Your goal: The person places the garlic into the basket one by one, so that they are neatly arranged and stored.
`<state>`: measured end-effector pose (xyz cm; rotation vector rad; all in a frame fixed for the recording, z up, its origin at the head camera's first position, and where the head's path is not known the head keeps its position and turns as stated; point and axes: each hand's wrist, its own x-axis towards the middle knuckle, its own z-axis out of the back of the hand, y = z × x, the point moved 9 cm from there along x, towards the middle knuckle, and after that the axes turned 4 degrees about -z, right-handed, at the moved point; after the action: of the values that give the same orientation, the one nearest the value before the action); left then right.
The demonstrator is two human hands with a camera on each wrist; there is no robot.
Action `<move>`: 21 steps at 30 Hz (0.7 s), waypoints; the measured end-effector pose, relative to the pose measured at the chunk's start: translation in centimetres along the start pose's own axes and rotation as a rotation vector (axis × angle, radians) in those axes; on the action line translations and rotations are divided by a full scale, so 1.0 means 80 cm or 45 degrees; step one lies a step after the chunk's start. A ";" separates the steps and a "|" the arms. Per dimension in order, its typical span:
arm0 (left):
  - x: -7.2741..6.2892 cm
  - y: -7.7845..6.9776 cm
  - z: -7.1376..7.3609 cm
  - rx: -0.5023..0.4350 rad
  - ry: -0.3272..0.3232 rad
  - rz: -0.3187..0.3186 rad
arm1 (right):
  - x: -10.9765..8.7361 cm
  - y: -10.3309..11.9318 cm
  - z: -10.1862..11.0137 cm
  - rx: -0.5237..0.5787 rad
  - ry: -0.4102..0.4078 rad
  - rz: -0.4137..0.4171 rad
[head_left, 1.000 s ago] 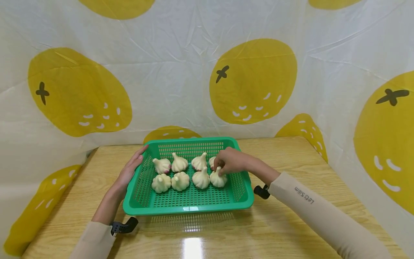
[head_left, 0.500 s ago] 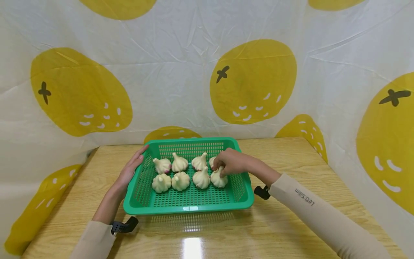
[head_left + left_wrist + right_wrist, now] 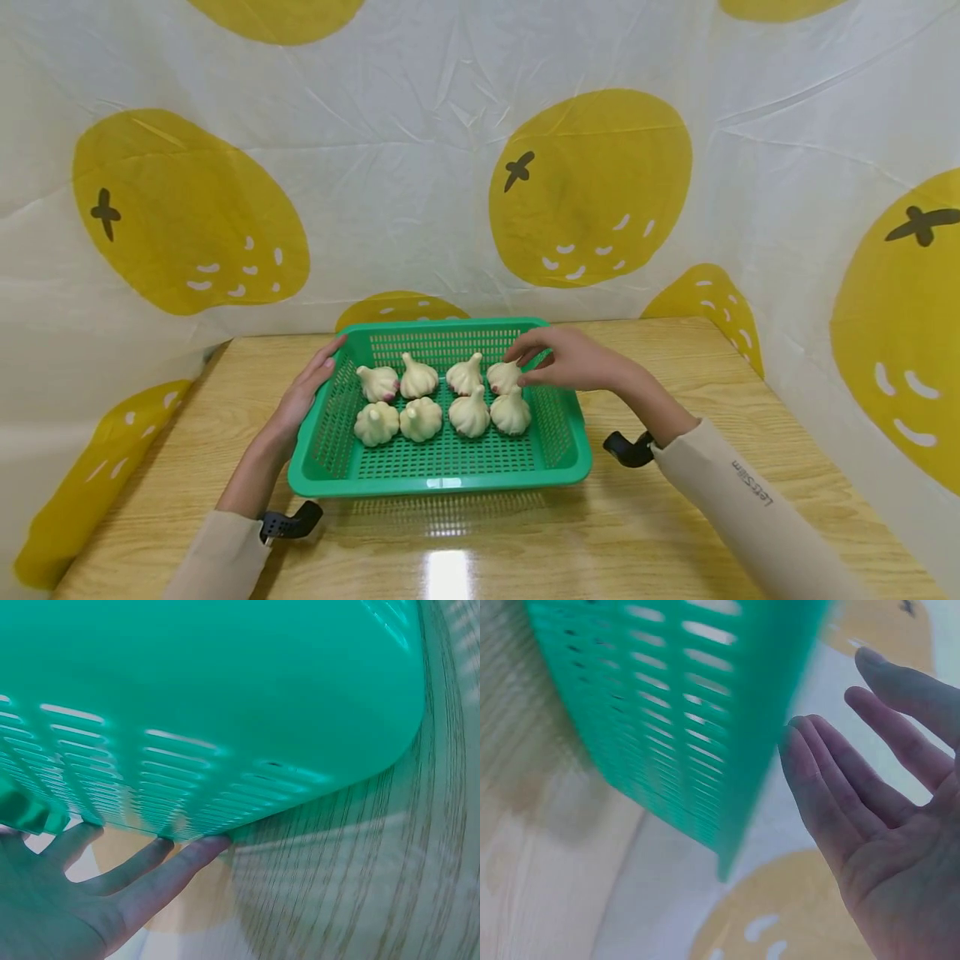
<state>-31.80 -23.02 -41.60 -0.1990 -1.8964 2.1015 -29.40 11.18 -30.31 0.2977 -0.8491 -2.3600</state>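
Observation:
Several pale garlic bulbs (image 3: 469, 414) stand in two rows inside a green plastic basket (image 3: 442, 483). My left hand (image 3: 298, 400) rests against the basket's left side, with its outstretched fingers (image 3: 161, 881) touching the slotted outer wall in the left wrist view. Above the right end of the basket hovers my right hand (image 3: 570, 360), its fingers spread apart with nothing between them. Just below its fingertips are the front right garlic bulb (image 3: 511, 413) and the back right garlic bulb (image 3: 503, 377), the latter partly behind the fingers. In the right wrist view the right hand (image 3: 892, 825) appears beside the basket rim.
The basket sits on a wooden table (image 3: 645, 517). Behind and around the table hangs a white cloth (image 3: 390, 217) printed with large yellow fruits. Each wrist carries a black camera mount (image 3: 288, 523).
My right hand has let go of the front right garlic bulb and moved up and to the right, its fingers spreading. The left hand and the basket stay in place.

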 end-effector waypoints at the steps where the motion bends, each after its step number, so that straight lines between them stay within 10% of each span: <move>1: 0.000 0.000 0.000 -0.001 0.000 0.000 | -0.006 0.001 0.007 0.031 -0.039 0.002; 21: -0.002 -0.001 -0.001 0.006 0.007 -0.008 | -0.109 -0.068 0.078 0.364 -0.504 0.030</move>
<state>-31.59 -23.03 -41.55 -0.1972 -1.8863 2.0989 -27.49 23.00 -28.91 -0.0719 -1.3723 -2.3083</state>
